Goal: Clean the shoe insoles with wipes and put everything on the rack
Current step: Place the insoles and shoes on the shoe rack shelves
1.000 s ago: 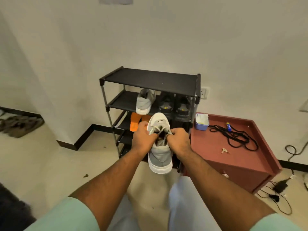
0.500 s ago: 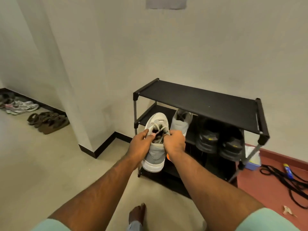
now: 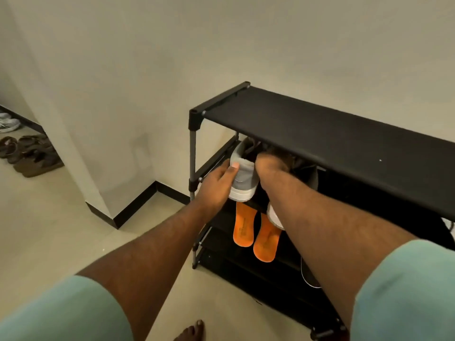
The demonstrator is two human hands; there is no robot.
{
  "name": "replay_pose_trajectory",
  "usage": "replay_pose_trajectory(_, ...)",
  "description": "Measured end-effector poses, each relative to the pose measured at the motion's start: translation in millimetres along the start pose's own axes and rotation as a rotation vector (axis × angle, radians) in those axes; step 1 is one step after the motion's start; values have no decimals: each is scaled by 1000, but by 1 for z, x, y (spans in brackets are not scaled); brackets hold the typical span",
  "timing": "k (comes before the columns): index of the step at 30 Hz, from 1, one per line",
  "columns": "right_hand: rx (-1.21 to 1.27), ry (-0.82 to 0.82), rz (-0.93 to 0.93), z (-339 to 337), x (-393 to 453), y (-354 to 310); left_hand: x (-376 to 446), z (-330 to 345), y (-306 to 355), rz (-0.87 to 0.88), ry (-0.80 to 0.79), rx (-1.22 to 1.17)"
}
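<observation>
A grey and white sneaker lies heel toward me on the second shelf at the left end of the black shoe rack. My left hand grips its heel and left side, thumb on top. My right hand reaches in beside the shoe's right side; its fingers are hidden under the top shelf. Two orange insoles lie side by side on the shelf below. A second sneaker's white sole peeks out under my right forearm.
The rack stands against a pale wall, near a wall corner with black skirting. Brown sandals and a pale sneaker lie on the floor far left. My bare foot shows at the bottom edge.
I have stepped closer to the rack. Both hands carried the sneaker from in front of the rack onto the left end of the second shelf, toe first.
</observation>
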State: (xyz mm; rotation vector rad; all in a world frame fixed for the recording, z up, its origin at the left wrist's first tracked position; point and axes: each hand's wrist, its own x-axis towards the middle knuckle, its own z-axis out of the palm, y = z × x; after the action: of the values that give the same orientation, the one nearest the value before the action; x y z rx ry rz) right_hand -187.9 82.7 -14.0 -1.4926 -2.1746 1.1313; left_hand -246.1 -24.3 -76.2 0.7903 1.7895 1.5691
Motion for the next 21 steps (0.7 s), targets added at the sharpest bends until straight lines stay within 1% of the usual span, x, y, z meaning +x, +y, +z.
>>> replay_pose_trajectory(2, 21, -45, -29, 6, 7, 2, 7, 5, -6, -7, 45, -46)
replay_pose_trajectory(4, 8, -43, 11, 8, 5, 1, 6, 10, -11, 13, 86, -63)
replay_pose_trajectory(6, -230, 19, 2, 7, 2, -1, 0, 13, -14, 38, 113, -27)
replay_pose_trajectory(7, -262, 73, -23, 5, -2, -2, -4, 14, -15, 46, 113, 6)
replay_pose_trajectory(8, -251, 81, -32, 3, -5, -2, -6, 15, -16, 54, 98, 35)
replay_pose_trajectory(9, -221, 51, -32, 2, -6, 2, -6, 15, -16, 55, 79, 63)
replay_pose_trajectory(11, 31, -39, 22, -4, -16, 7, -6, 14, -14, -3, 40, 123)
replay_pose_trajectory(12, 147, -20, -21, -6, -23, 8, -8, 14, -12, -46, 29, 155)
replay_pose_trajectory(13, 203, 0, -49, -8, -30, 8, -10, 15, -7, -81, 32, 196)
replay_pose_trajectory(14, 221, 19, -51, -13, -42, 10, -18, 18, -2, -94, 57, 263)
replay_pose_trajectory(17, 217, 47, -122, -25, -87, 31, -57, 36, 13, -10, 170, 443)
replay_pose_trajectory(19, 141, 25, -164, -44, -128, 58, -95, 56, 25, 53, 189, 487)
replay_pose_trajectory(21, 51, 5, -158, -64, -162, 88, -130, 81, 33, 83, 237, 481)
